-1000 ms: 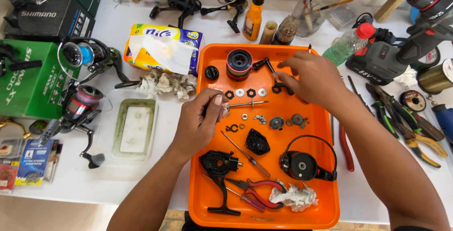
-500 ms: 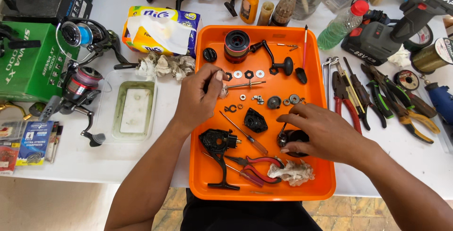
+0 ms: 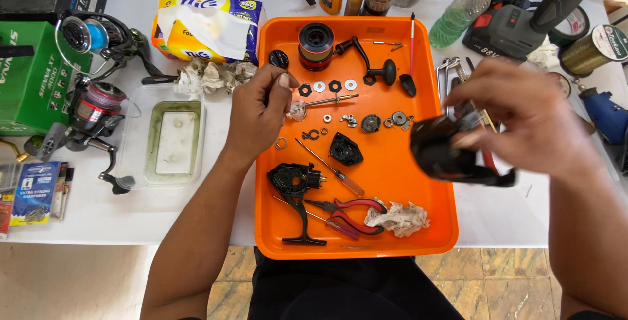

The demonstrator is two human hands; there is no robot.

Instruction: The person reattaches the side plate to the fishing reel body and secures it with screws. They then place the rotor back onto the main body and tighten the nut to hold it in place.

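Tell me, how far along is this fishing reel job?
Done: the reel lies in pieces across the orange tray, washers in a row. In hand: right hand lifts a black rotor part; left hand pinches a small part. Left: the reel body remains unassembled.

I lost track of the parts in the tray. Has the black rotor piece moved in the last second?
Yes. The right hand has lifted the black rotor piece off the orange tray floor, toward its right rim.

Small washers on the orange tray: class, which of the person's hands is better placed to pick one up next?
Probably the left hand: it hovers over the orange tray beside the washers. The right hand holds a black reel part at the tray's right edge.
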